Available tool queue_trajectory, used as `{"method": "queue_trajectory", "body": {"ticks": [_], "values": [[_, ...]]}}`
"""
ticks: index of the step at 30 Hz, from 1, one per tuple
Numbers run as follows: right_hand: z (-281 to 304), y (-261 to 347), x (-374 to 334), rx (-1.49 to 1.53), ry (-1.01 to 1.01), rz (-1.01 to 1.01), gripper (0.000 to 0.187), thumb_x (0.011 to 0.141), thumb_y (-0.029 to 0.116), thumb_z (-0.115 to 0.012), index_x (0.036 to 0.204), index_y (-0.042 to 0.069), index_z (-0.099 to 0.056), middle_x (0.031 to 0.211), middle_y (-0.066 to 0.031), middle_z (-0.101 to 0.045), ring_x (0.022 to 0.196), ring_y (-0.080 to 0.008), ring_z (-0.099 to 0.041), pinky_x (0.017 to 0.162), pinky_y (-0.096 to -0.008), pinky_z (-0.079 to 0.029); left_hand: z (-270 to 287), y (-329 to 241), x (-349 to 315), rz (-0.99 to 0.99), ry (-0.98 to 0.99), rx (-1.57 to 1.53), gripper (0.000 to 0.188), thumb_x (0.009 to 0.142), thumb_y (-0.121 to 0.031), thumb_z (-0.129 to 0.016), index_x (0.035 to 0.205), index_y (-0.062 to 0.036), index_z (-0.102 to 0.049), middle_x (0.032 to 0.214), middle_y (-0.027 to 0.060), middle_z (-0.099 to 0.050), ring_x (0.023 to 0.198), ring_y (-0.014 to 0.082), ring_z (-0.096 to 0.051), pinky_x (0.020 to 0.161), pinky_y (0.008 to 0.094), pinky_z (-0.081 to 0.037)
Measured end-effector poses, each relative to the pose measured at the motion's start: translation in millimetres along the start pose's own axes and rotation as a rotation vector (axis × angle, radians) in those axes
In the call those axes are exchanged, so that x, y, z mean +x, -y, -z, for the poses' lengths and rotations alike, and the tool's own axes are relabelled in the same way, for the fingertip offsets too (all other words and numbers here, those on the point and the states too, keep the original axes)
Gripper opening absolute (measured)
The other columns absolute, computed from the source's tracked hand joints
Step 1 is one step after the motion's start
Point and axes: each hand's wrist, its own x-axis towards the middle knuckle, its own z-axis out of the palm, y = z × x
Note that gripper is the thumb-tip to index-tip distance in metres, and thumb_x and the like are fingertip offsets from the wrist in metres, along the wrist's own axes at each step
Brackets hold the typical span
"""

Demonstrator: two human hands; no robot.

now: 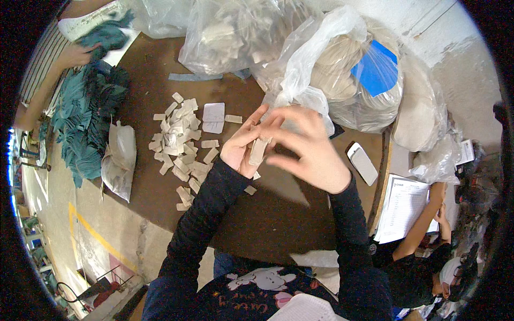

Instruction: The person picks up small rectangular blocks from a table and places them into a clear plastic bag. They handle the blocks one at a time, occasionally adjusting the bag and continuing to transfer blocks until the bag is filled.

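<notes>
Left hand point(238, 152): I see it at the centre of my feed, fingers partly closed around a small tan piece point(258, 152) lying along the palm side.
Right hand point(308, 147): just to its 3 o'clock, fingers spread and bent over that piece; they are motion-blurred, so I can't tell whether they have hold of anything.
Tan piece grip: my main worry; if the left fingers loosen while the right ones brush it, it could slip onto the brown table point(257, 227).
Pile point(179, 134): loose pieces heaped at 9 o'clock of the hands, near the left sleeve point(217, 195); a low forearm sweep could scatter them.
Stray piece point(250, 190): at 6 o'clock, near the left wrist, where the cuff might drag it.
White card point(213, 117): flat at 10 o'clock, beside the heap; a nudge could slide pieces over it.
Clear bag point(297, 69): loose plastic at 1 o'clock, close beyond the right hand; a finger could snag it.
White oblong point(363, 163): at 3 o'clock; a wide wrist swing could knock it.
</notes>
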Motion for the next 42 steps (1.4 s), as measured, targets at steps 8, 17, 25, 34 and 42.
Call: {"method": "queue_trajectory", "body": {"ticks": [8,17,25,34,42], "values": [[-16,-2,-4,0.192,-0.148,-0.170,0.017,0.077,0.014,-0.075,0.094,0.012,-0.073,0.102,-0.0046,-0.066,0.103,-0.0259,-0.059,0.091,-0.0393,-0.043,18,-2,4,-0.062,0.189,-0.109,0.068,0.088,0.003,-0.050,0.150,-0.0017,-0.023,0.153,0.0217,-0.031,0.136,0.0301,-0.042,0.110,0.0392,-0.041],[9,-19,-10,0.599,-0.368,-0.731,0.019,0.090,0.006,-0.067,0.106,-0.005,-0.070,0.093,-0.0054,-0.071,0.084,-0.0071,-0.061,0.078,-0.0224,-0.047,0,-2,2,0.023,0.007,-0.173,0.053,0.099,-0.003,-0.043,0.149,-0.0002,-0.025,0.152,0.0244,-0.031,0.137,0.0324,-0.039,0.114,0.0426,-0.037],[14,-39,-15,-0.050,-0.424,-0.533,0.019,0.086,0.007,-0.070,0.103,-0.001,-0.072,0.098,-0.0110,-0.072,0.086,-0.0181,-0.065,0.082,-0.0290,-0.049,9,-2,4,0.093,0.063,-0.212,0.054,0.100,-0.008,-0.042,0.150,0.0001,-0.023,0.153,0.0240,-0.029,0.141,0.0323,-0.034,0.115,0.0438,-0.034],[19,-33,-13,-0.014,-0.361,-0.545,0.014,0.081,0.008,-0.074,0.091,-0.001,-0.072,0.090,-0.0095,-0.071,0.085,-0.0172,-0.065,0.079,-0.0283,-0.048,4,-3,1,0.096,-0.069,0.079,0.046,0.099,-0.012,-0.051,0.142,-0.0001,-0.039,0.125,0.0155,-0.055,0.101,0.0211,-0.059,0.081,0.0284,-0.052],[4,-6,-7,0.509,-0.100,-0.687,0.011,0.083,0.008,-0.073,0.089,0.000,-0.074,0.081,-0.0050,-0.073,0.075,-0.0089,-0.063,0.072,-0.0241,-0.048,-5,11,-4,-0.210,-0.139,0.846,0.010,0.091,-0.009,-0.069,0.098,-0.0031,-0.064,0.074,-0.0017,-0.057,0.055,0.0035,-0.043,0.048,0.0198,-0.030]]}}
